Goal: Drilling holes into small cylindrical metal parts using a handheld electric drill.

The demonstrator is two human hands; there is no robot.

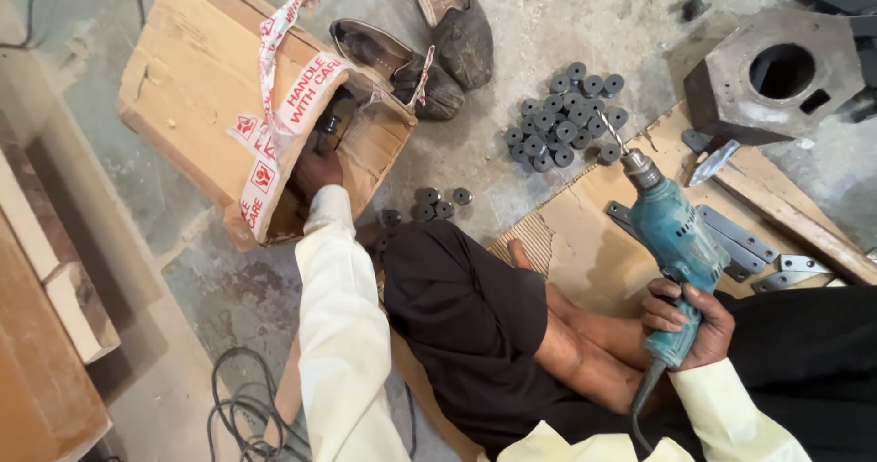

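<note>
The drill (671,234), teal with a dark chuck and a spiral bit, is gripped in the right hand (687,320), fingers wrapped tight round its handle; the bit points up and away, its tip hovering just at the edge of a pile of discs (566,115), dark, round and holed, heaped on the concrete floor (548,24). The drill's cord runs down from the handle past the wrist. The left hand (315,172) reaches into the open mouth of a box (196,78), brown cardboard lying tilted on the floor with red-and-white tape (274,88) hanging loose across it; the fingers are hidden inside, so I cannot tell whether they are open or closed on anything. Both arms wear pale cream sleeves, and a bare foot rests on a sheet of cardboard (585,234) under the drill. A few more discs (429,208) lie scattered between the box and the dark-trousered knee. Beside the drill, on the sheet, lie flat grey metal plates (735,238), and past them a wooden plank (795,215). Further off stands a heavy metal block (776,74) with a round hole in it. A pair of worn shoes (429,47) sits just beyond the box, and black cables (247,416) coil on the floor near the left elbow.
</note>
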